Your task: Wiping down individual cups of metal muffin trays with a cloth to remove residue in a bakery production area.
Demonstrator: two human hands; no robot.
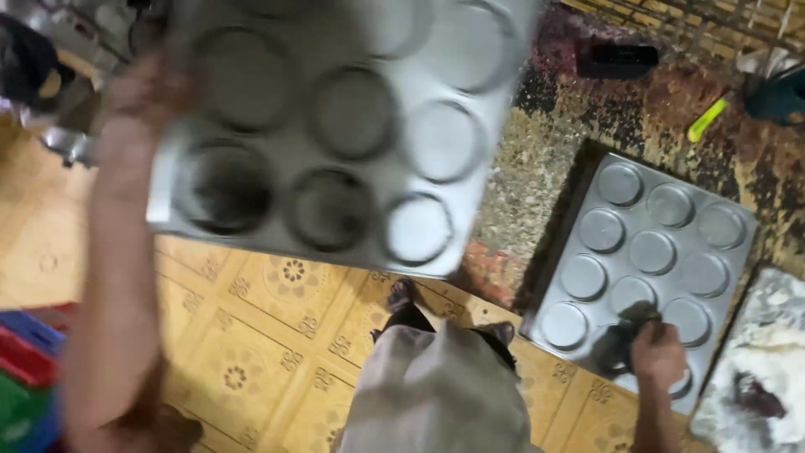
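A bakery workroom: round-cupped metal baking trays (646, 252), scorched worktop (537, 168), patterned floor tiles (268, 335).

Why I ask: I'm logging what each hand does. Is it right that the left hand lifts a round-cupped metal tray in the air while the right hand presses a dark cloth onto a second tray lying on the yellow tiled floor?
Not quite. In the head view the second tray lies on a dark, stained worktop, not the floor. The rest stands: the left hand holds the lifted tray, and the right hand presses a dark cloth onto it.

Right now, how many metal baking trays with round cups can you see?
2. One tray is lifted in the air by the left hand. The other tray lies on the counter, where the right hand wipes it.
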